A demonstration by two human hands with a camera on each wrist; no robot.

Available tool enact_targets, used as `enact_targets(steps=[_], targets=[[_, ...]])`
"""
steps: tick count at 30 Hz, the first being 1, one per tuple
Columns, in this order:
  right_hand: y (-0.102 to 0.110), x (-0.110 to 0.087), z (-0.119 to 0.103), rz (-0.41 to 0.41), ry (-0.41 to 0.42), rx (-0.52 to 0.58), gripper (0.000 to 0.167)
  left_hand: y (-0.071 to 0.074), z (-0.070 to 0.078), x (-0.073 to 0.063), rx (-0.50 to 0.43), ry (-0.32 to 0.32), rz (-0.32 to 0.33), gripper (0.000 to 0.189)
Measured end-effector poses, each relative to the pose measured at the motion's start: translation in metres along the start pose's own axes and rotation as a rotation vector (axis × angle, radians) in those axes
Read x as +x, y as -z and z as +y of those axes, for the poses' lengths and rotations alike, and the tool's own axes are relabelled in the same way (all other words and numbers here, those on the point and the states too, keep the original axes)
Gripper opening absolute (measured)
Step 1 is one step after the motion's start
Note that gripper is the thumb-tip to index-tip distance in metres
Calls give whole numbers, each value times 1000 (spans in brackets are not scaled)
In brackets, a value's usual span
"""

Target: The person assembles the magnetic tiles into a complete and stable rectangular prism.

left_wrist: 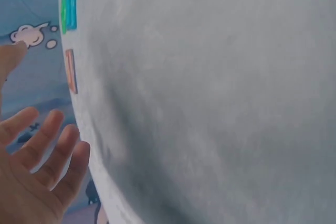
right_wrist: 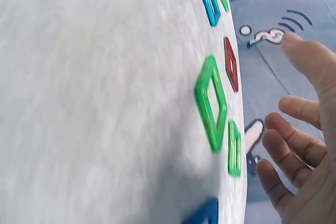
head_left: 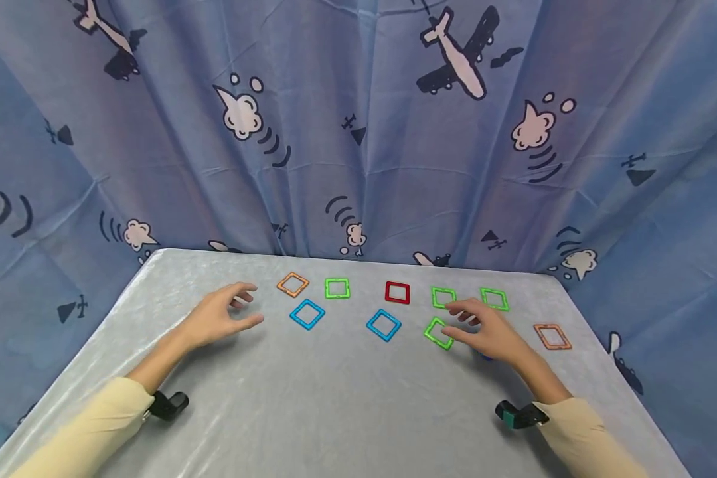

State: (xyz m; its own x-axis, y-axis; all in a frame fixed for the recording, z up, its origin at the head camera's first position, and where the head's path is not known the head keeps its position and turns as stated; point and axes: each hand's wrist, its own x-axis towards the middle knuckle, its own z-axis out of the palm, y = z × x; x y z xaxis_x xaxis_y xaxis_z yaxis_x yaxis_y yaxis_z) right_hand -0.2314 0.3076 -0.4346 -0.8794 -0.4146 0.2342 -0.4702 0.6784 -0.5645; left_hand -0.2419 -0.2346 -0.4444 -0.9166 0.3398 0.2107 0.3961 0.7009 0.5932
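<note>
My left hand (head_left: pixel 218 315) hovers over the left part of the table with loosely bent fingers and nothing in it. Nearest to it lie an orange square frame (head_left: pixel 279 285) and a blue square frame (head_left: pixel 293 317). My right hand (head_left: pixel 484 328), likewise holding nothing, is above the right side. Under its fingertips are two green square frames (head_left: pixel 426 334), partly covered in the head view. A dark blue frame (right_wrist: pixel 206 214) lies below this hand, mostly hidden by it in the head view.
Farther along the table (head_left: pixel 311 398) lie a green frame (head_left: pixel 327 289), a red frame (head_left: pixel 387 293), another blue frame (head_left: pixel 373 322), a green frame (head_left: pixel 485 299) and an orange frame (head_left: pixel 541 336). A patterned blue curtain (head_left: pixel 311 133) hangs behind the table's back edge.
</note>
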Motion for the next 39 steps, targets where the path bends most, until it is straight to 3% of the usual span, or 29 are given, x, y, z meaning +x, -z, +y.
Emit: enact_targets(steps=[16, 26, 39], targets=[[-30, 23, -14, -72, 32, 55, 53, -20, 2, 2, -12, -12, -26, 58], [-46, 31, -20, -75, 29, 49, 59, -29, 4, 13, -36, -54, -33, 63], [-67, 42, -35, -84, -10, 3, 71, -49, 21, 34, -35, -85, -50, 69]])
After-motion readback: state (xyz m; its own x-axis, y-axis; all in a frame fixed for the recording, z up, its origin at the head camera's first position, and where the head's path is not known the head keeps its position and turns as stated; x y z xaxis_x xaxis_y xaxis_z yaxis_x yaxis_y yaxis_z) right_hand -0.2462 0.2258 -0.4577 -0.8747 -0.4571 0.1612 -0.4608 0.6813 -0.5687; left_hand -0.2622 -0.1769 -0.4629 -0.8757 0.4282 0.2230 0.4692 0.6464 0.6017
